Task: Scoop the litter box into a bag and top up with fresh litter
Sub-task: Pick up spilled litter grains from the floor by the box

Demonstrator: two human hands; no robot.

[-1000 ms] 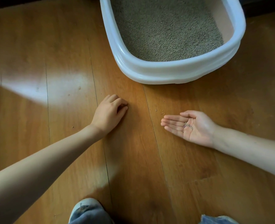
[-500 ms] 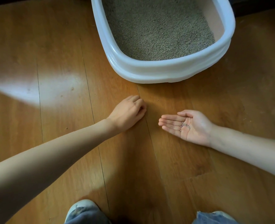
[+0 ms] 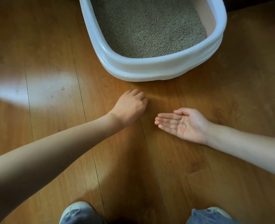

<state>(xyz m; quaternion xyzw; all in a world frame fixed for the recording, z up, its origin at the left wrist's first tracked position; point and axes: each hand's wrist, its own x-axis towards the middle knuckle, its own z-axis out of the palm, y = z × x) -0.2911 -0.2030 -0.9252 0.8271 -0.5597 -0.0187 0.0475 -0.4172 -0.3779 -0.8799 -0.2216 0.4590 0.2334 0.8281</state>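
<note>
On the wooden floor (image 3: 52, 143) just in front of the litter box (image 3: 149, 70), the left hand (image 3: 130, 107) lies knuckles up with its fingers curled under against the boards; whether anything is pinched beneath them cannot be told, since the fingertips are hidden under the hand. Its bare forearm reaches in from the lower left corner. Near it, to the right and a little closer to the person, the right hand (image 3: 183, 123) lies palm up with straight, relaxed fingers held together and pointing toward the left hand. A small cluster of litter grains (image 3: 181, 124) rests at the base of those fingers, carried loosely on the flat palm rather than gripped. The two hands are apart, with a strip of bare board between them.

Beyond the hands, the litter box sits on the floor at the top of the view, a white tub with a broad rolled rim and a pinkish inner wall on its right side. It holds a level bed of grey-brown litter (image 3: 148, 28). The left hand's knuckles are close to the near wall of the box but not touching it.

A pale patch of reflected light falls across the boards to the left. At the bottom edge, two shoe tips (image 3: 78, 207) and blue denim hems (image 3: 209, 217) show.
</note>
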